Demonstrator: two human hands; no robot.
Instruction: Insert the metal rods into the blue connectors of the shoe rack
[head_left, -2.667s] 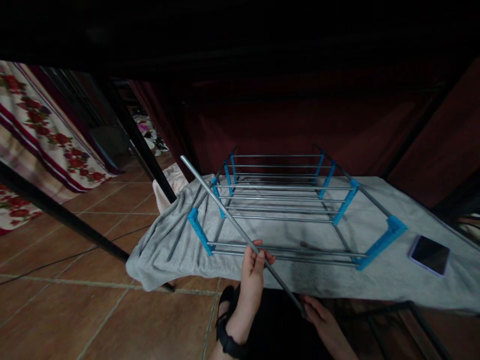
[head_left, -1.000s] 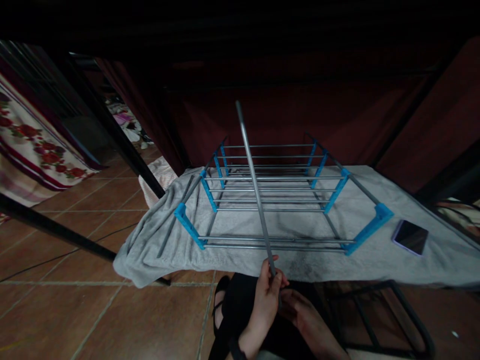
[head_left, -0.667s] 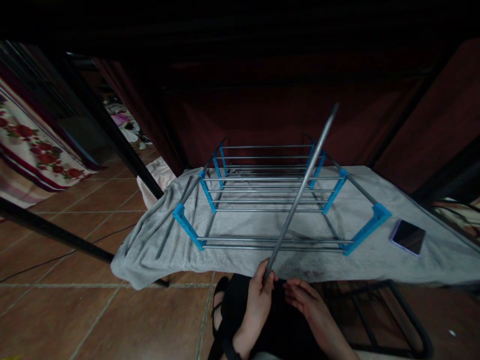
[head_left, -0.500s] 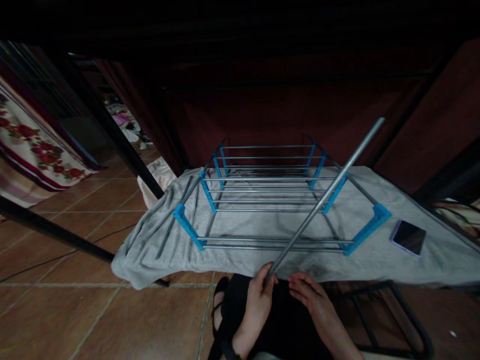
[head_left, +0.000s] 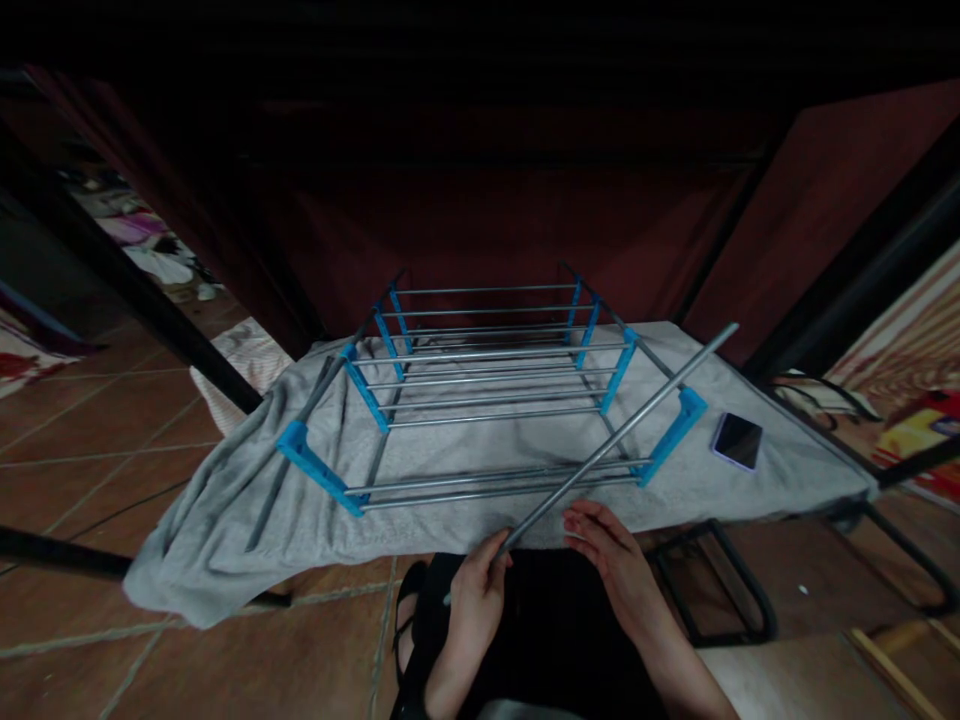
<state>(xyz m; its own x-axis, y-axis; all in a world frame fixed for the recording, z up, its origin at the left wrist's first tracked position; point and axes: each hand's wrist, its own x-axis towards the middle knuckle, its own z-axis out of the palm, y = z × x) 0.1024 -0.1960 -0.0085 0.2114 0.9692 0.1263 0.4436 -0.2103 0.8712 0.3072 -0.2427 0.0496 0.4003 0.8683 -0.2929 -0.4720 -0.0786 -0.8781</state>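
Observation:
My left hand (head_left: 476, 590) is closed around the near end of a long grey metal rod (head_left: 622, 430). The rod slants up to the right, over the front right corner of a rack of grey metal bars with blue plastic joints (head_left: 480, 395). That rack lies on a grey cloth (head_left: 225, 520) covering a low table. My right hand (head_left: 607, 550) hovers just right of the rod's near end, fingers loosely stretched and apart, holding nothing. Another loose rod (head_left: 289, 445) lies on the cloth to the left of the rack.
A phone (head_left: 737, 440) lies face up on the cloth right of the rack. Black metal frame legs (head_left: 720, 590) stand under the table at right. Brown floor tiles (head_left: 150, 660) spread to the left. A dark red curtain (head_left: 487, 230) hangs behind.
The rod swung from pointing up-left, through upright, to slanting low to the right. My right hand let go of its lower end and now hovers beside it. The view shifted right.

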